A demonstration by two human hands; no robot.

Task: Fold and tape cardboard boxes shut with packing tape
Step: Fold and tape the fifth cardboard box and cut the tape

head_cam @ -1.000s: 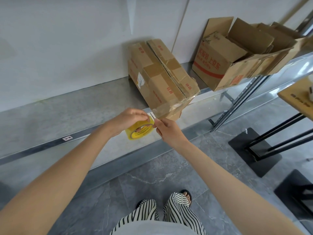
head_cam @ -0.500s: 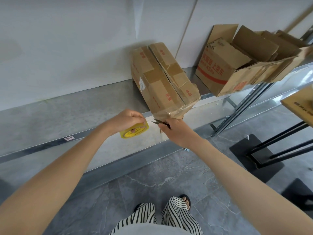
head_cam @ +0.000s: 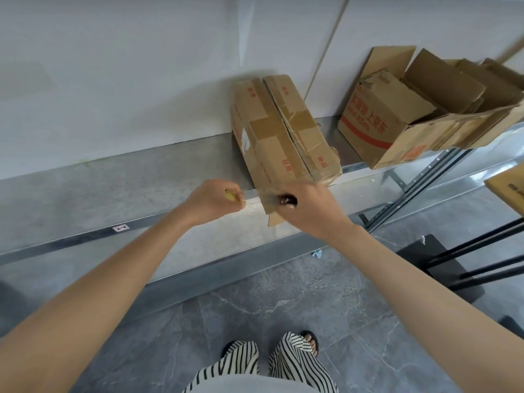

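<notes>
A closed brown cardboard box (head_cam: 283,131) with old tape and red print lies slanted on the metal ledge (head_cam: 113,194), one end against the wall. My left hand (head_cam: 212,199) grips a yellow tape roll (head_cam: 231,195); only a sliver of it shows. A clear tape strip (head_cam: 255,199) runs from the roll to the box's near end. My right hand (head_cam: 309,205) grips dark-handled scissors (head_cam: 286,200) right at that near end, beside the strip. The blades are hidden.
An open cardboard box (head_cam: 397,120) holding folded cardboard sits on the ledge to the right. A black metal stand (head_cam: 453,259) and a wooden board (head_cam: 510,185) are at the right edge. My feet in sandals stand on the grey tile floor.
My left hand drew the roll away from the box, stretching the tape out, and the roll is now mostly hidden. My right hand let go of the tape end and brought scissors to the strip.
</notes>
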